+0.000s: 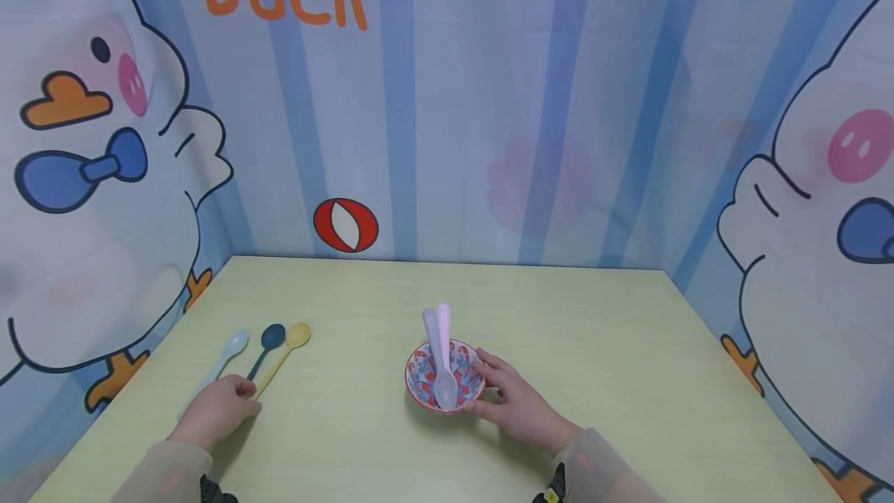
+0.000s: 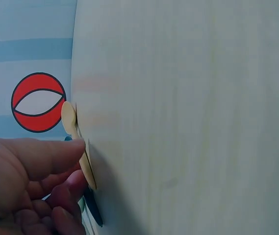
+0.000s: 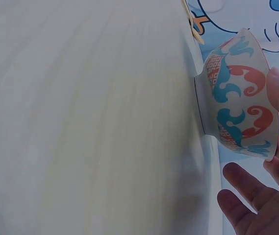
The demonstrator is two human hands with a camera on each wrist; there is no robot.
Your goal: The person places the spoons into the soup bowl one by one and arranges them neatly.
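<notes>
A small bowl (image 1: 412, 388) with a red and blue pattern stands on the table. A lilac spoon (image 1: 445, 388) and a pink spoon (image 1: 443, 324) lean in it, handles over the far rim. My right hand (image 1: 520, 402) holds the bowl's right side at the rim, two fingers extended beside its wall (image 3: 244, 90). At the left, my left hand (image 1: 220, 406) is low over the handles of three spoons: light blue (image 1: 236, 343), dark blue (image 1: 272, 336) and yellow (image 1: 298, 334). Its thumb overlaps the yellow handle (image 2: 90, 174), with a gap between thumb and fingers.
The pale wooden table (image 1: 573, 332) ends at a striped blue curtain (image 1: 461, 99) with printed ducks, which encloses the back and both sides. A wide stretch of tabletop separates the row of spoons from the bowl.
</notes>
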